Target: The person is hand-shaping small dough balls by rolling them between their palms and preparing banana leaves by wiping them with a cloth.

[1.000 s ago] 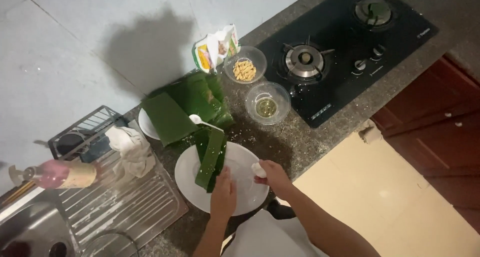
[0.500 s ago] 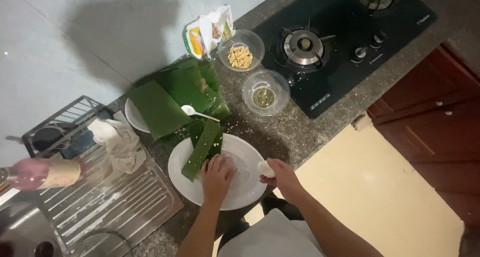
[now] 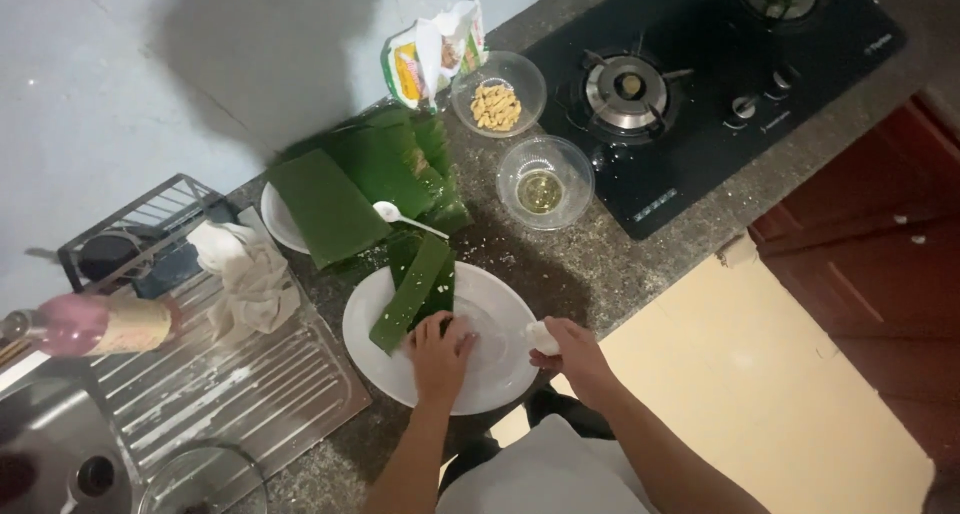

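Two hands work over a white plate (image 3: 500, 374) at the near edge of a speckled stone counter (image 3: 590, 264). The left hand (image 3: 440, 354) lies palm down, fingers spread, on the near end of a folded green leaf strip (image 3: 415, 289). The strip lies on the plate, with its long axis running from near left to far right. The right hand (image 3: 570, 352) is closed around a small white lump (image 3: 543, 338) at the plate's right rim. Further leaves (image 3: 370, 179) lie behind. Two glass bowls (image 3: 545, 179) stand beside a black gas hob (image 3: 700, 84). A steel sink drainer (image 3: 220, 394) lies left; cream floor tiles (image 3: 760, 374) lie right.
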